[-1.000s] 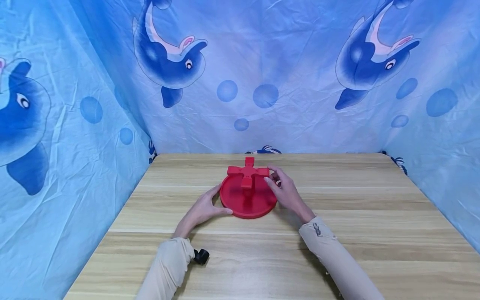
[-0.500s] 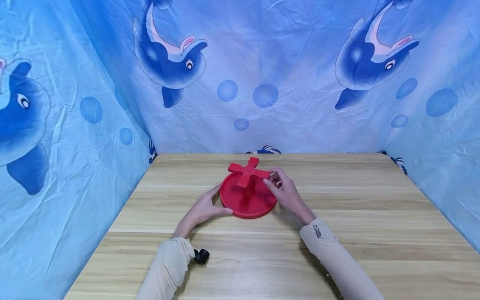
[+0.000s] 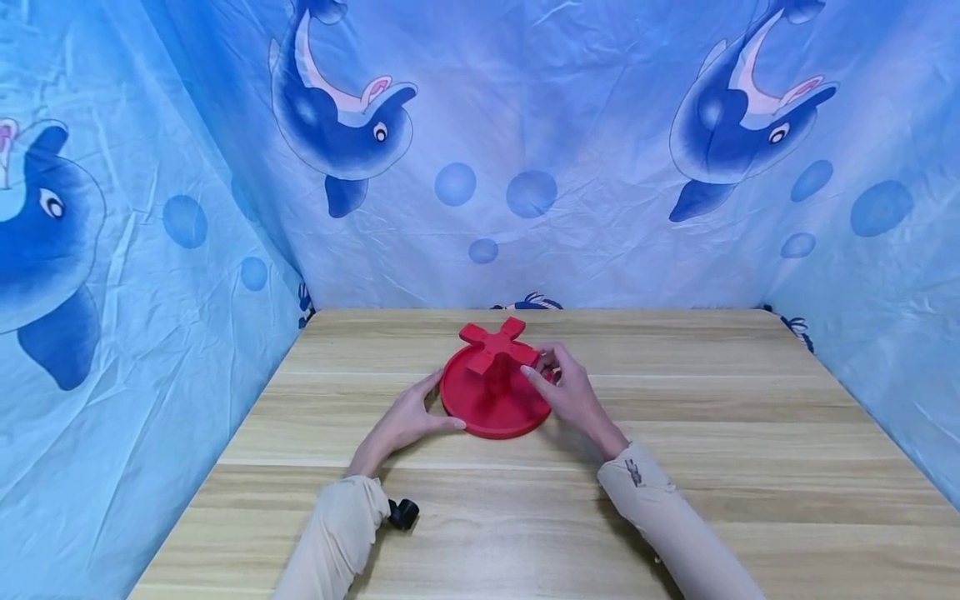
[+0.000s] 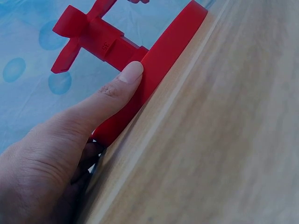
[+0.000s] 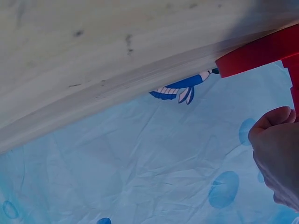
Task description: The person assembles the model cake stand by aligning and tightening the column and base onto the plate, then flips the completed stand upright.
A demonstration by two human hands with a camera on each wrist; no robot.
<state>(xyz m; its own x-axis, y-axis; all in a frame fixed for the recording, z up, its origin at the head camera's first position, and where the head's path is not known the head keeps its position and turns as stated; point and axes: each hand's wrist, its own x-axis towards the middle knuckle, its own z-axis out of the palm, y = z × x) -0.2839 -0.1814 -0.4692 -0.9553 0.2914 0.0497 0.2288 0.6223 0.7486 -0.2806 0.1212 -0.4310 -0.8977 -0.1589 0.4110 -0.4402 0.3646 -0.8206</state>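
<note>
A red round base [image 3: 468,402] with a raised rim lies flat on the table. From its middle rises a post [image 4: 110,46], topped by a red four-armed cross [image 3: 497,343]. My left hand [image 3: 405,417] grips the base at its left side; in the left wrist view the thumb [image 4: 128,74] presses the rim's outer wall, while the other fingers are mostly hidden. At the cross's right arm, my right hand [image 3: 573,392] pinches the end between thumb and fingers. The right wrist view shows that hand [image 5: 278,149] only in part, beside the post, below the base in the picture.
The wooden table [image 3: 502,517] extends around the base. A blue curtain [image 3: 600,250] printed with dolphins stands behind and at both sides. A small black device [image 3: 403,513] sticks out from the left sleeve cuff [image 3: 348,508].
The cross has turned clockwise as seen from above. My right hand has moved slightly toward me with its arm end. The left hand and the base have stayed in place.
</note>
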